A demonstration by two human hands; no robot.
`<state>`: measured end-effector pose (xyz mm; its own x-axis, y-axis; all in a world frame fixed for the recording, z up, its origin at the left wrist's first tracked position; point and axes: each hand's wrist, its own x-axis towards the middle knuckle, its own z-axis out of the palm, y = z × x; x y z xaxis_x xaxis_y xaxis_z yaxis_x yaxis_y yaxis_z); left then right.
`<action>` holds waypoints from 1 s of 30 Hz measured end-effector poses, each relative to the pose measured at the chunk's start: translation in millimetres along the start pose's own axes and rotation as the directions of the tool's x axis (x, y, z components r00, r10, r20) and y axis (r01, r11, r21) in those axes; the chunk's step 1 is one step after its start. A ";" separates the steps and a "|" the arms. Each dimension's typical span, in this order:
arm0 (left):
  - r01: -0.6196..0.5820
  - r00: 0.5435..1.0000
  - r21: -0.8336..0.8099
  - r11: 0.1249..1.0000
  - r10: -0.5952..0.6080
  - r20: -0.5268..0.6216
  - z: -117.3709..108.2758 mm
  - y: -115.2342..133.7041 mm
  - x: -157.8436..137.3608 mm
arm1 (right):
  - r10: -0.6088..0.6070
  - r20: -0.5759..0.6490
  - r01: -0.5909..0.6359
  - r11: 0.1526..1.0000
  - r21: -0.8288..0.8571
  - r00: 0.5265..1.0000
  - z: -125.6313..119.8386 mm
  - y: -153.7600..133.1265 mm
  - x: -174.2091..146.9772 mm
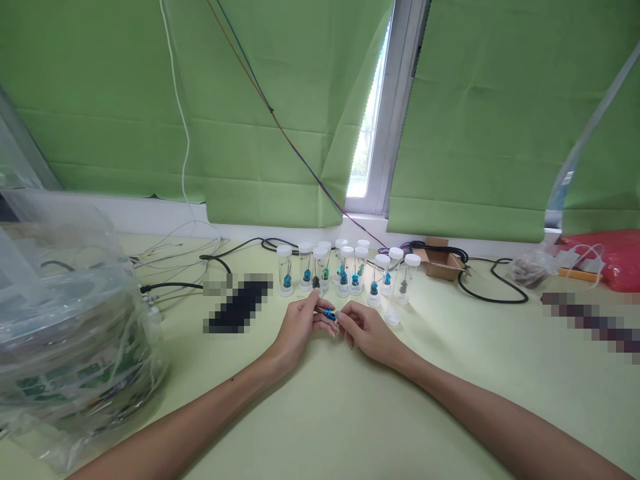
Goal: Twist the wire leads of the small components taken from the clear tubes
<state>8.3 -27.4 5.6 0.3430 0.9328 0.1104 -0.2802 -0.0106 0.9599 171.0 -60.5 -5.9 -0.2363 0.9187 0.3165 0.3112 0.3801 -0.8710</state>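
Observation:
In the middle of the table, my left hand (305, 320) holds a small shiny blue piece with a dark stem (329, 313) between thumb and fingers. My right hand (364, 328) is closed, its fingertips pinched together against the right end of this piece. What lies between those fingertips is too small to make out. Just beyond both hands stand several clear tubes with white caps (343, 272), holding small blue, green or grey pieces on thin dark stems. By my right hand is a short whitish clear container or cap (393, 317).
Left lies a large plastic-wrapped bundle (80, 333), with a blurred-out dark object (239, 307) nearer the middle. Black cables (493, 293) and an open cardboard box (443, 260) lie toward the wall. A red bag (620, 260) is far right. Green blinds (280, 120) hang behind.

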 end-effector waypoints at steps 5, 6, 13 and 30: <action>0.015 1.000 0.009 1.000 -0.015 -0.010 2.1 2.2 -1.2 | -0.022 0.009 0.023 0.996 -0.090 1.000 -0.6 -1.1 0.9; 0.017 1.000 0.011 1.000 -0.017 -0.012 2.8 3.0 -1.5 | -0.017 0.007 0.018 0.995 -0.096 1.000 -0.5 -1.0 1.0; 0.018 1.000 0.001 1.000 -0.018 -0.022 3.7 5.3 -1.7 | 0.006 -0.013 -0.006 1.000 0.007 1.000 1.5 3.8 0.3; 0.002 1.000 0.015 1.000 -0.002 0.012 2.4 3.0 -1.3 | -0.027 0.031 0.028 0.998 -0.048 0.999 -0.4 0.7 0.3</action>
<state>9.2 -29.5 9.0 0.3544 0.9284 0.1117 -0.2664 -0.0142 0.9637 171.6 -59.9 -6.3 -0.2730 0.9044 0.3279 0.3482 0.4106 -0.8427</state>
